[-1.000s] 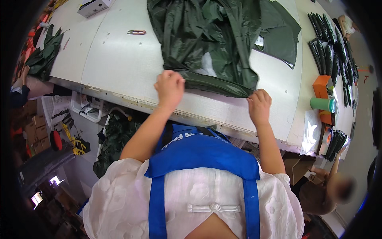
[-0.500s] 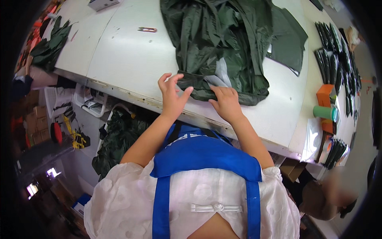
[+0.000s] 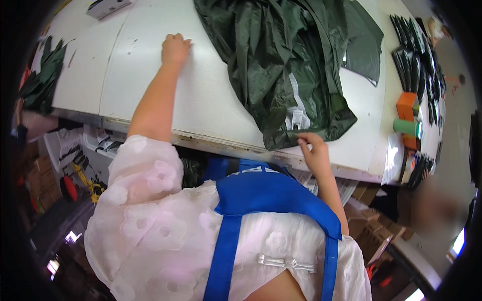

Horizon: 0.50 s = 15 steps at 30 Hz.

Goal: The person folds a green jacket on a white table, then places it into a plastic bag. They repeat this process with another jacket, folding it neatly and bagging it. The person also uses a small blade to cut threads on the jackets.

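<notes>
The head view shows a big, thin, shiny dark green garment [image 3: 273, 62] lying crumpled on a long white table [image 3: 211, 90]. It is in front of the person, a bit to the right, and its bottom edge is near the table's front edge. The bare right hand [image 3: 316, 152] is at that bottom edge, with its thumb and pointer finger pinching the cloth. Just above those fingers, a long white cloth label [image 3: 295, 119] lies inside the opening.

The bare left hand [image 3: 175, 49] reaches far out over the table, to the left of the garment and well apart from it. Its fingers are bent, and I cannot tell if they hold something.

A flat, dark green pack [image 3: 365, 52] lies just to the right of the garment. Farther right are shiny black plastic packs [image 3: 415, 65], a bright orange box [image 3: 404, 106] and a round green tube [image 3: 405, 127]. A crumpled dark green pile of cloth [image 3: 42, 78] sits at the table's far left. The person wears a bright blue apron [image 3: 273, 193] over a white flowery top [image 3: 163, 231].
</notes>
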{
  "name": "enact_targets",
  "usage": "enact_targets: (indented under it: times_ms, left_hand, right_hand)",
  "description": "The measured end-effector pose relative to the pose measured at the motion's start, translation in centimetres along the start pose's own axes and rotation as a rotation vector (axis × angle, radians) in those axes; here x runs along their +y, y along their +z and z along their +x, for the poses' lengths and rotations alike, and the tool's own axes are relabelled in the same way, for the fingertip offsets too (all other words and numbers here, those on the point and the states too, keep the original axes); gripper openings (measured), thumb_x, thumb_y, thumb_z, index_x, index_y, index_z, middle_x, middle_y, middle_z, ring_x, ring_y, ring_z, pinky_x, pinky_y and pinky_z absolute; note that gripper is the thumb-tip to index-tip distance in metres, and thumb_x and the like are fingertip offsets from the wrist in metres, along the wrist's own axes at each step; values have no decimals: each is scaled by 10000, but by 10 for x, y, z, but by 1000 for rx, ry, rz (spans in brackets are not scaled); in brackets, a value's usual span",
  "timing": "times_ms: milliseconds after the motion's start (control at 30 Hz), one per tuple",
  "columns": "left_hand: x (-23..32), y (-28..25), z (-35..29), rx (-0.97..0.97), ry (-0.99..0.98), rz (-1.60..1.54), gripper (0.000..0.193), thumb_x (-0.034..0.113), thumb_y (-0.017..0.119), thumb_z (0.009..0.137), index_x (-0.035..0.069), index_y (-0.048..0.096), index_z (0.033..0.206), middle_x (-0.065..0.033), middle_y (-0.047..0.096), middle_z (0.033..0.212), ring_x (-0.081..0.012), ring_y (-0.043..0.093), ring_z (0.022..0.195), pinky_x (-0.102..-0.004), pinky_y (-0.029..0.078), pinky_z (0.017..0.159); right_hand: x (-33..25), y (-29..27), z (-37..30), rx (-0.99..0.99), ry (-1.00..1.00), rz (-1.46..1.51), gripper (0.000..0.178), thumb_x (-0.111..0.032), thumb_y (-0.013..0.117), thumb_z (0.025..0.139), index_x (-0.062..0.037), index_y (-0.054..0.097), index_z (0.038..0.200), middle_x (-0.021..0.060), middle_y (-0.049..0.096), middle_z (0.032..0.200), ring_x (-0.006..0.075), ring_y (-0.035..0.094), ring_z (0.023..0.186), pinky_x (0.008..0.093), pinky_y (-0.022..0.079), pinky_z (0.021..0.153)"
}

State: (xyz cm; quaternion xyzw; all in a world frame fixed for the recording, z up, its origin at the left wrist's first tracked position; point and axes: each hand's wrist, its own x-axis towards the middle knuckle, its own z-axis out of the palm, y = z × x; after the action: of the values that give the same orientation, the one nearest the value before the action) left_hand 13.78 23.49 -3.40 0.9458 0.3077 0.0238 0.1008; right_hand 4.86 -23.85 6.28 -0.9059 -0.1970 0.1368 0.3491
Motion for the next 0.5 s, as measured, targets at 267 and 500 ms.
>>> enact_targets:
  times_ms: [267, 500]
  left_hand:
    - [4, -12, -71, -63, 66, -874, 158, 13, 623, 810, 53, 552, 945, -50, 580, 855, -139, 564, 752, -262, 478, 689]
    - [135, -75, -249, -292, 627, -1174, 248, 4, 650, 773, 18, 497, 968, -92, 566, 904, -174, 568, 831, -281, 469, 762]
  right_hand:
    - [-18, 8, 6, 95, 277, 692, 246, -93, 578, 907, 10, 592, 1130, 76, 643, 992, 141, 617, 878, 271, 489, 803]
    - [-64, 45, 18, 21, 135, 1197, 330, -152, 420, 992, 25, 462, 1268, 149, 607, 1132, 210, 611, 984, 314, 490, 848]
